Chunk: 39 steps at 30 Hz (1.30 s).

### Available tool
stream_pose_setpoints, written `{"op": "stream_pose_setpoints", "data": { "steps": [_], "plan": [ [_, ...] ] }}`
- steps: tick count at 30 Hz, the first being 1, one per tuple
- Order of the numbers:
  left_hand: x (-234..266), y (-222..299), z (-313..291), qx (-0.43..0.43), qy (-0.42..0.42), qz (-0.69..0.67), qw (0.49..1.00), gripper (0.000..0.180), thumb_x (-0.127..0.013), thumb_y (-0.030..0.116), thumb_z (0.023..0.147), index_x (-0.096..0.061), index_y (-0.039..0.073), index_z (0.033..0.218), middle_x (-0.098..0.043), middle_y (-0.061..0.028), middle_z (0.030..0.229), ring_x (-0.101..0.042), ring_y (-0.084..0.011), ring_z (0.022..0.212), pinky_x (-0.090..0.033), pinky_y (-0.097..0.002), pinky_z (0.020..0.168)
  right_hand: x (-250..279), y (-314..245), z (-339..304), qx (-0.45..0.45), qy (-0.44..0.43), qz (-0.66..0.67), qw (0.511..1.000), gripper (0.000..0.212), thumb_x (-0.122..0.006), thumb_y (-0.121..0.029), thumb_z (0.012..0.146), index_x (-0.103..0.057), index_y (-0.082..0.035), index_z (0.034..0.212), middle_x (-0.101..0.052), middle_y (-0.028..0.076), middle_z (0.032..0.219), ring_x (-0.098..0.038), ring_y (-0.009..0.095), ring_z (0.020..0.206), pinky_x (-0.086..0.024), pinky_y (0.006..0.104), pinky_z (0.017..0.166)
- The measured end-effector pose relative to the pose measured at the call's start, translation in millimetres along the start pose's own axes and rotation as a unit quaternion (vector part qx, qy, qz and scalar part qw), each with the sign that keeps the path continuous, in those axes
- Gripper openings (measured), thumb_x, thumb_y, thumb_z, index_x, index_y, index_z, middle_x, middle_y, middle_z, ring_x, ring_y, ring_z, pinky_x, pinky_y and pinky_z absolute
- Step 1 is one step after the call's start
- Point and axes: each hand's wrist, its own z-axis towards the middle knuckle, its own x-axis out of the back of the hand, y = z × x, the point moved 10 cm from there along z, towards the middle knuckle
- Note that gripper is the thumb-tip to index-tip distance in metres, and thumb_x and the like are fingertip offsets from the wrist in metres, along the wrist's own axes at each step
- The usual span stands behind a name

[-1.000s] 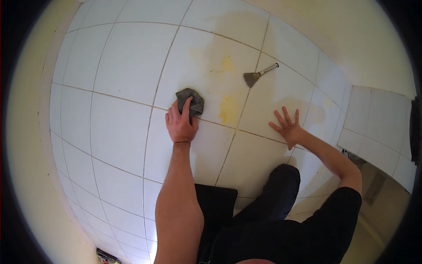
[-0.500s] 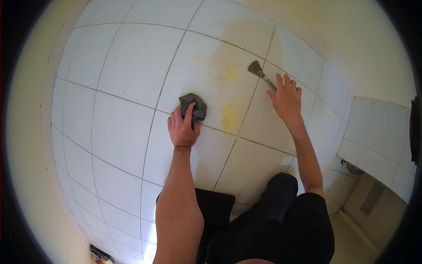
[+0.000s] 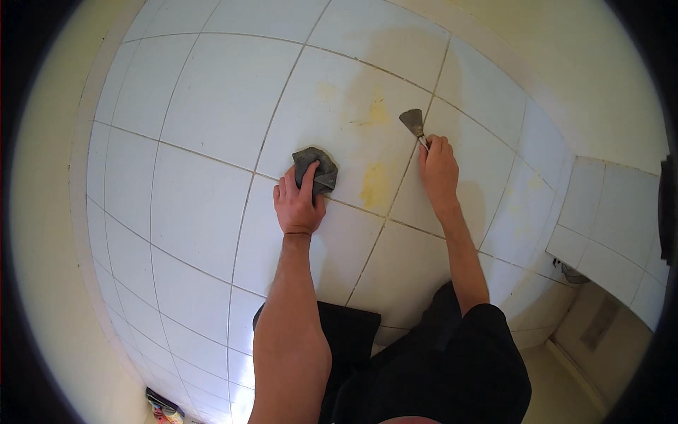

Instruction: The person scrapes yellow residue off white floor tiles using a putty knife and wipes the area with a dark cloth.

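My left hand (image 3: 299,203) presses a folded dark grey cloth (image 3: 315,170) against the white tiles (image 3: 205,92), fingers spread over it. To the right, my right hand (image 3: 441,172) is closed round the handle of a scraper (image 3: 412,123). The scraper's dull, fan-shaped blade points away from me and to the left; most of the handle is hidden in the hand. Between the two hands lies a yellow stain (image 3: 372,186) on a tile. A fainter yellow stain (image 3: 378,107) is farther off, left of the blade.
A tiled ledge (image 3: 607,205) juts out at the right, with a dark wire-like item (image 3: 571,273) under its edge. Pale walls (image 3: 565,71) bound the tiles. At the lower left is a black item with colourful packaging (image 3: 164,408). My dark-clothed knees are close below.
My right hand has moved left and closed round the scraper's handle, turning the blade slightly. My left hand stays on the cloth in nearly the same place.
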Motion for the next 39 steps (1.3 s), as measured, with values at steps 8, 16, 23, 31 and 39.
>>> {"op": "stream_pose_setpoints", "data": {
  "steps": [8, 16, 23, 31, 39],
  "plan": [
    [3.7, -2.3, -1.6, -0.018, 0.033, 0.021, 0.999, 0.066, -0.065, 0.010, 0.069, -0.061, 0.024, 0.133, -0.054, -0.0119, 0.126, -0.056, -0.0308, 0.109, -0.044, -0.0425, 0.091, 24.4, -20.0, -9.9, -0.041, -0.140, -0.022, 0.989, 0.024, -0.054, -0.017, 0.098, -0.061, -0.004, 0.117, -0.067, 0.017, 0.092, -0.070, 0.034, 0.077, -0.057, 0.0435, 0.063],
    [-2.6, 6.4, 1.8, -0.022, 0.029, 0.018, 0.999, 0.067, -0.064, 0.010, 0.068, -0.061, 0.024, 0.134, -0.053, -0.0123, 0.127, -0.055, -0.0311, 0.110, -0.044, -0.0429, 0.092, 7.9, -46.2, -3.1, -0.070, -0.158, -0.071, 0.982, 0.022, -0.057, -0.007, 0.089, -0.066, -0.003, 0.109, -0.068, 0.016, 0.070, -0.071, 0.032, 0.065, -0.057, 0.0419, 0.058],
    [0.6, 0.4, 1.2, -0.004, 0.014, -0.001, 1.000, 0.066, -0.065, 0.008, 0.068, -0.061, 0.023, 0.132, -0.054, -0.0131, 0.127, -0.054, -0.0334, 0.117, -0.043, -0.0449, 0.096, 17.0, -86.7, 3.5, 0.022, -0.312, -0.125, 0.941, 0.011, -0.063, -0.002, 0.084, -0.073, -0.006, 0.083, -0.072, 0.016, 0.091, -0.073, 0.028, 0.073, -0.058, 0.0345, 0.055],
    [-1.0, 0.4, 1.0, -0.002, 0.013, -0.008, 1.000, 0.066, -0.066, 0.008, 0.068, -0.061, 0.023, 0.133, -0.054, -0.0129, 0.127, -0.054, -0.0331, 0.116, -0.043, -0.0446, 0.096, 5.2, -106.6, -12.1, 0.014, -0.269, -0.215, 0.939, 0.023, -0.068, -0.005, 0.083, -0.074, -0.006, 0.106, -0.073, 0.015, 0.085, -0.074, 0.024, 0.068, -0.058, 0.0304, 0.054],
    [1.6, 0.1, 1.3, -0.017, 0.008, 0.017, 1.000, 0.069, -0.069, 0.011, 0.068, -0.059, 0.024, 0.135, -0.054, -0.0127, 0.129, -0.056, -0.0308, 0.108, -0.045, -0.0434, 0.091, -6.1, -50.1, -8.0, 0.001, -0.131, -0.052, 0.990, 0.036, -0.060, -0.013, 0.094, -0.060, -0.012, 0.130, -0.071, 0.007, 0.069, -0.071, 0.023, 0.059, -0.055, 0.0335, 0.047]
  ]
}}
